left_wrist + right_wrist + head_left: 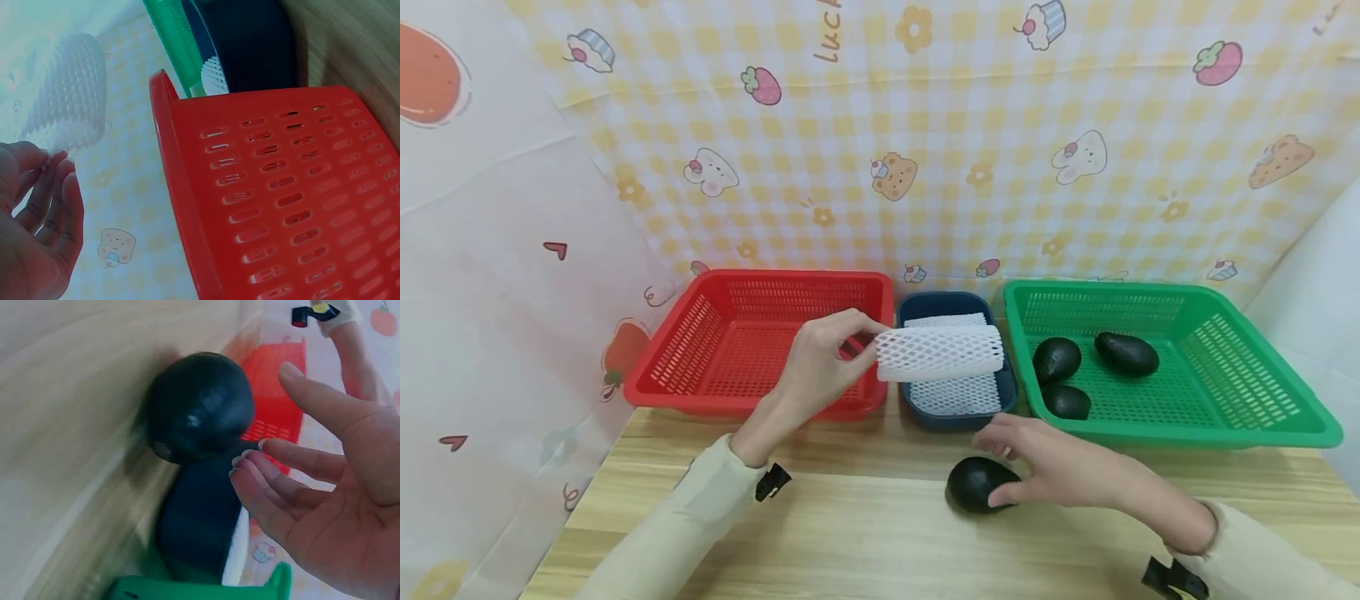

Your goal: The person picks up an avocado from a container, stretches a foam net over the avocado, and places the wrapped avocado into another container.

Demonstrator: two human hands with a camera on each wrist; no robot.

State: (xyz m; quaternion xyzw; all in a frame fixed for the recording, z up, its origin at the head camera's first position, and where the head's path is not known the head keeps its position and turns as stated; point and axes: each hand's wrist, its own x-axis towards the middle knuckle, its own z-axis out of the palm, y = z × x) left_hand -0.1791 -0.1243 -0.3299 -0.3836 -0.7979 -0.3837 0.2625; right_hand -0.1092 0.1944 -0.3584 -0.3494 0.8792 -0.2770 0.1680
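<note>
My left hand [823, 358] pinches the left end of a white foam net sleeve [940, 353], held above the dark blue bin. The left wrist view shows the same sleeve [75, 87] at the fingertips, its near end gaping. On the wooden table lies a dark avocado [976, 485], with my right hand [1052, 462] beside it. In the right wrist view, the fingers of that hand [337, 481] are spread and loosely bent, and a gap shows between them and the avocado [200, 406].
Further white net sleeves [955, 396] lie in the blue bin [955, 423]. At left stands a red basket [700, 402]; the green basket [1195, 435] at right holds three dark avocados [1126, 354]. A patterned cloth [850, 150] hangs behind.
</note>
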